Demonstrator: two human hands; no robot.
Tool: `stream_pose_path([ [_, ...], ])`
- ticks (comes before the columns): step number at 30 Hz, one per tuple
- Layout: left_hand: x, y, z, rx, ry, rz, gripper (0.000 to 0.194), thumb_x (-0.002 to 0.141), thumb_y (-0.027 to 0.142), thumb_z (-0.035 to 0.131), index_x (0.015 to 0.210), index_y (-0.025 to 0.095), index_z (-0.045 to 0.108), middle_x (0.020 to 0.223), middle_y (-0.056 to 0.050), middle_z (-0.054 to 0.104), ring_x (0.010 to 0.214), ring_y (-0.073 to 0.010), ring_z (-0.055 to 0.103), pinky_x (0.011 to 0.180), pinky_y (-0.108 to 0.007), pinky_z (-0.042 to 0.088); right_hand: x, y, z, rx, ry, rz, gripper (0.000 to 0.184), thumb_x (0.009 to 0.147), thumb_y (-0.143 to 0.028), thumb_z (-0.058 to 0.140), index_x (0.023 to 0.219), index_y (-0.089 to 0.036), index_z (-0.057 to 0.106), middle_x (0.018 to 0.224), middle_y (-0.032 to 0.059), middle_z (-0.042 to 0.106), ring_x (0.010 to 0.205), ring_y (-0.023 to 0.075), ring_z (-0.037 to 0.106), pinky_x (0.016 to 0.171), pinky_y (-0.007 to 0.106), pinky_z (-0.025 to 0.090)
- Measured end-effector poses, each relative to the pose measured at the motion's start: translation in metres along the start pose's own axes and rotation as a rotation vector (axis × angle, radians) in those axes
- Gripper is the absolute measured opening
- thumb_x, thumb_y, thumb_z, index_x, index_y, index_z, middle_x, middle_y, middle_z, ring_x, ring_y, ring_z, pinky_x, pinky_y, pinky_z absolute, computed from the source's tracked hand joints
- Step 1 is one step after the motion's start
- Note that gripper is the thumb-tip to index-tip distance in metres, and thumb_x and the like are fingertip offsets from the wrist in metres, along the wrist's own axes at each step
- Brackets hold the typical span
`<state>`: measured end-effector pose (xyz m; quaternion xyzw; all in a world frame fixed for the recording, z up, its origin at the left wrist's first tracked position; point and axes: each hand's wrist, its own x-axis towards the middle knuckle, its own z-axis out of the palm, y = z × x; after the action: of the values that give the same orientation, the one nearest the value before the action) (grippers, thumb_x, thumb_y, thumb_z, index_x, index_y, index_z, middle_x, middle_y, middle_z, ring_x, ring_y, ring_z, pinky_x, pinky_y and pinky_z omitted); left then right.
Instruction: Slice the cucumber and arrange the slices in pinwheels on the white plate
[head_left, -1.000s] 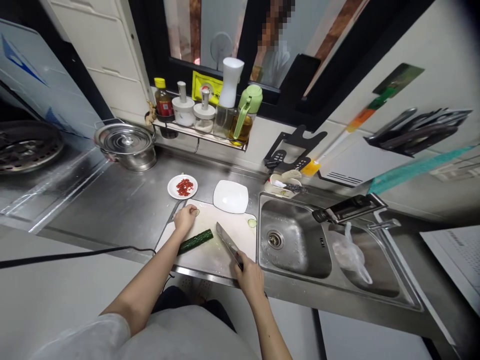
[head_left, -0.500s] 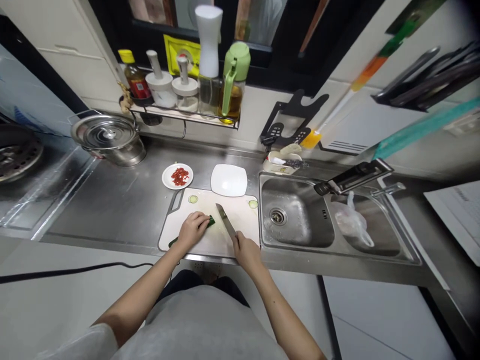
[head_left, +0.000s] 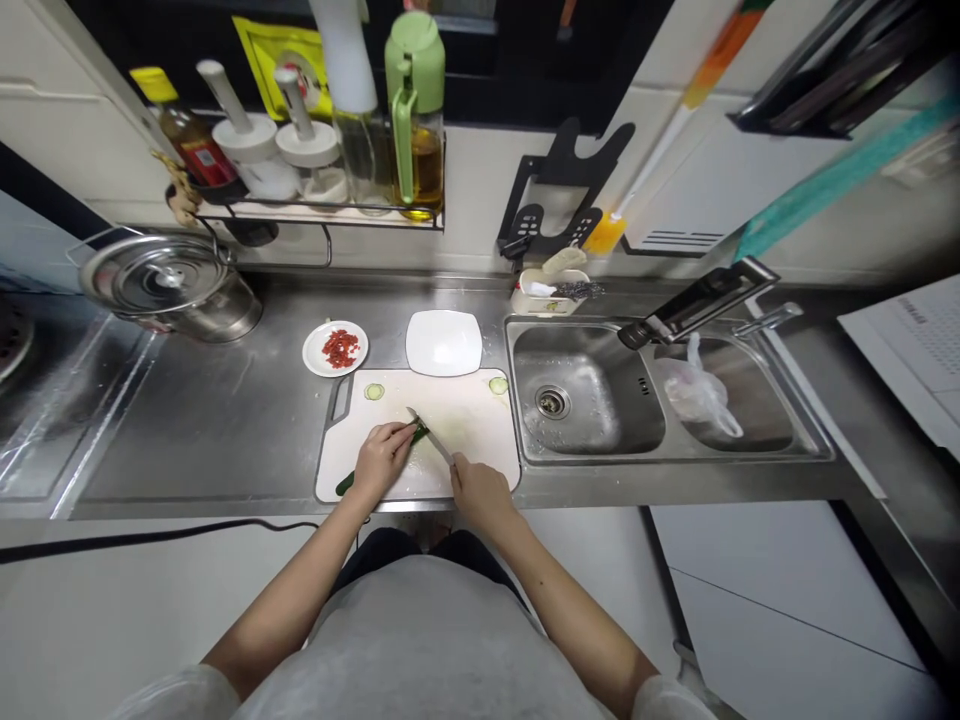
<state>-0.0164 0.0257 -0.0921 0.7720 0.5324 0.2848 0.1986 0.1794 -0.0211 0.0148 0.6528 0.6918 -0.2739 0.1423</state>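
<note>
Since the earlier frame, the knife (head_left: 426, 437) has been brought left until its blade meets the free end of the cucumber (head_left: 379, 458), where before it was held apart from it, and the view has been tipped further down over the bench (head_left: 225, 420). The cucumber is laid slantwise on the white cutting board (head_left: 465, 425), near the front edge of the bench and just left of the sink (head_left: 592, 400). It is pressed down by the left hand (head_left: 382, 458), whose grip is curled over its middle so that only its two ends are seen. The knife handle is enclosed by the right hand (head_left: 480, 492), its grip pressed together around it, with the blade pointed away toward the back edge. Two cucumber slices are left on the board's far edge, one slice (head_left: 374, 391) by the handle corner and the other slice (head_left: 498, 385) beside the sink. Behind the board, a small plate of chopped red chilli (head_left: 335, 348) and an empty white dish (head_left: 444, 342) are set side by side. A lidded steel pot (head_left: 169, 285) is placed toward the back left corner, under a rack of bottles (head_left: 315, 150).
</note>
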Motion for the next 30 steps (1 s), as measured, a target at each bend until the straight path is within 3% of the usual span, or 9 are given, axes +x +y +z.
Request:
stream_pose_path([
  [30, 0.000, 0.001, 0.000, 0.018, -0.064, -0.029, 0.031, 0.094, 0.029, 0.045, 0.116, 0.027, 0.068, 0.112, -0.007, 0.066, 0.102, -0.0194, 0.062, 0.093, -0.035, 0.051, 0.008, 0.002, 0.000, 0.014, -0.084, -0.048, 0.028, 0.095, -0.016, 0.034, 0.115, -0.016, 0.053, 0.091, 0.0144, 0.070, 0.092, 0.0248, 0.067, 0.074, 0.031, 0.045],
])
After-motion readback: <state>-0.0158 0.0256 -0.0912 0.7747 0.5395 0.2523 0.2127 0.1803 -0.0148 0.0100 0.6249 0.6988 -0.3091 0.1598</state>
